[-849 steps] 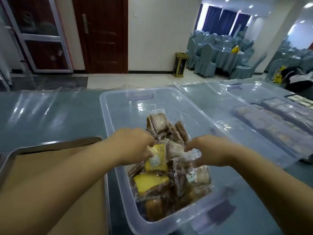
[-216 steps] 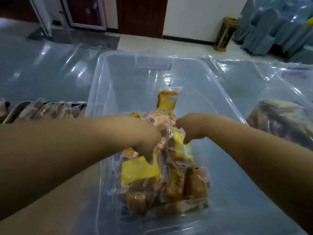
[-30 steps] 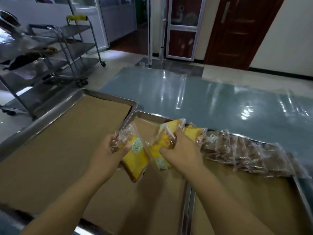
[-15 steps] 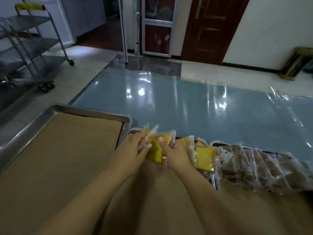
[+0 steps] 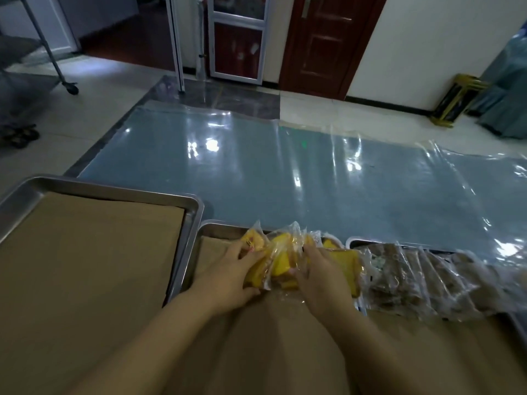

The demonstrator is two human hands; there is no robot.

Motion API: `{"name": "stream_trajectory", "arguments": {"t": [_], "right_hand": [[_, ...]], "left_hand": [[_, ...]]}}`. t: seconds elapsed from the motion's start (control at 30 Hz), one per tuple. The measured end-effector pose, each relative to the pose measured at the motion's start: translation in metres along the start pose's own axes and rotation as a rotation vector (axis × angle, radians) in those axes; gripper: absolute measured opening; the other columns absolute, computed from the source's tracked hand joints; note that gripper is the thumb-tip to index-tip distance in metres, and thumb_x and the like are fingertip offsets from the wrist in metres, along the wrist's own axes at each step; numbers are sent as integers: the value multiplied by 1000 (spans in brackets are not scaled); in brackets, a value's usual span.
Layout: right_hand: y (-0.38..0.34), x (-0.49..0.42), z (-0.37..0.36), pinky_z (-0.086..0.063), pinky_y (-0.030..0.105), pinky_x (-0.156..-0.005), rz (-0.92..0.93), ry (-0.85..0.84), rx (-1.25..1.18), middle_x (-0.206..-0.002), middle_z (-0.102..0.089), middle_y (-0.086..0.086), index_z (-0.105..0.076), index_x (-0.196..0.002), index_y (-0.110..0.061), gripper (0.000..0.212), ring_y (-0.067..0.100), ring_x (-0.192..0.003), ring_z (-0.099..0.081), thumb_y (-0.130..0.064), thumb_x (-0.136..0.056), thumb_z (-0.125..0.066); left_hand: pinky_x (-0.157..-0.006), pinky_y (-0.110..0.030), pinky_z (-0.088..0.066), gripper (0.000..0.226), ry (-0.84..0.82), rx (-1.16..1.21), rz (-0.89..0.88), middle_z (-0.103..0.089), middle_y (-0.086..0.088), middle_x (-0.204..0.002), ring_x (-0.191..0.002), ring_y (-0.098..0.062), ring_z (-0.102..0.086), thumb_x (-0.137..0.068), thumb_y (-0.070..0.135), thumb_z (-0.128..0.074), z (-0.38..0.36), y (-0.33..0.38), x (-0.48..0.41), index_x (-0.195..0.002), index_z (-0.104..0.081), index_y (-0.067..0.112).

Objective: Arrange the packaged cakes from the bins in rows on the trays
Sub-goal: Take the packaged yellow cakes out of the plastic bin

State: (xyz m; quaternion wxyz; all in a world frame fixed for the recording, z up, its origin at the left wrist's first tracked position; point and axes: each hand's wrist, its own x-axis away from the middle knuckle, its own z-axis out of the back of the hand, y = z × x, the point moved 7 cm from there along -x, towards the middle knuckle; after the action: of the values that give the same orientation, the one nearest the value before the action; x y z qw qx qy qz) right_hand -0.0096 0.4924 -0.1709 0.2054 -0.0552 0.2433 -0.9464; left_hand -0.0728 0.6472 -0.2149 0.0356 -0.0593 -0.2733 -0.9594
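**While We Work at the Far Edge**

Where the middle tray (image 5: 219,227) meets its far rim, our left hand (image 5: 228,276) grips the leftmost of the yellow cakes (image 5: 281,258), fingers curled round its wrapper. Our right hand (image 5: 319,276) lies flat on the neighbouring packets, fingers fairly straight. Brown cakes (image 5: 413,277) overlap in a row on the right tray (image 5: 353,241).

Left tray (image 5: 114,192), middle tray (image 5: 222,226), right tray (image 5: 353,241) abreast on table (image 5: 285,181); cake packs (image 5: 282,259) along far edges of latter two.
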Motion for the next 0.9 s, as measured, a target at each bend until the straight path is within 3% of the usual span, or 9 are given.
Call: {"name": "stream_trajectory", "arguments": {"t": [0.17,0.27,0.33,0.43,0.5,0.63,0.8,0.83,0.9], "right_hand": [[-3,-7,-1,-39,33,-97,0,-49,191,-130,-51,1,-48,-124,-17,43,21,-119,-45,-40,-89,-57],[-8,-6,10,-36,35,-102,5,-12,225,-135,-49,4,-45,-132,-16,53,24,-126,-40,-41,-87,-58],[-19,-3,23,-37,33,-99,59,89,201,-132,-51,3,-48,-132,-18,51,22,-122,-43,-39,-87,-59],[-42,4,37,-39,27,-86,155,193,83,-120,-58,-1,-58,-120,-18,39,19,-111,-51,-36,-86,-63],[-57,7,37,-38,24,-80,214,204,34,-111,-61,-2,-62,-112,-18,33,18,-103,-54,-34,-84,-66],[-77,10,23,-37,24,-75,272,154,-16,-102,-62,-4,-65,-104,-18,25,16,-93,-56,-31,-83,-68],[-95,9,2,-40,25,-71,303,120,-24,-98,-65,-2,-68,-99,-15,23,17,-87,-60,-26,-79,-73],[-99,7,-2,-41,26,-70,309,112,-9,-98,-66,-2,-68,-99,-15,23,18,-87,-60,-27,-79,-72],[-107,4,-9,-39,24,-68,320,97,26,-96,-66,-2,-67,-98,-16,22,18,-86,-60,-29,-81,-71]], "left_hand": [[-107,-39,-34,72,139,-54,27,-22,5,-147,-133,-21,-26,-78,46,-67,5,0,-9,-140,-32,37],[-108,-40,-34,76,125,-32,39,-21,8,-148,-135,-18,-23,-75,59,-63,2,-2,-4,-140,-31,38],[-104,-33,-35,77,148,55,28,-24,12,-147,-133,-13,-27,-75,67,-56,6,-3,5,-141,-31,37],[-90,-13,-34,49,355,42,-111,-47,9,-135,-118,-9,-48,-88,44,-55,30,-1,28,-135,-44,34],[-82,-8,-35,41,472,21,-164,-58,10,-119,-102,-7,-57,-90,27,-58,46,-7,46,-128,-48,35],[-75,-3,-37,39,661,132,-82,-57,17,-106,-94,4,-53,-88,21,-61,78,-41,72,-121,-46,37],[-68,-4,-32,33,810,33,78,-55,17,-91,-81,7,-46,-84,10,-67,114,-92,86,-110,-59,28],[-70,-6,-35,29,806,30,109,-59,12,-91,-84,4,-50,-83,8,-67,117,-101,84,-107,-64,24],[-69,-24,-47,24,787,-56,90,-66,-7,-86,-82,-23,-61,-77,-3,-69,119,-109,74,-98,-69,10]]}}
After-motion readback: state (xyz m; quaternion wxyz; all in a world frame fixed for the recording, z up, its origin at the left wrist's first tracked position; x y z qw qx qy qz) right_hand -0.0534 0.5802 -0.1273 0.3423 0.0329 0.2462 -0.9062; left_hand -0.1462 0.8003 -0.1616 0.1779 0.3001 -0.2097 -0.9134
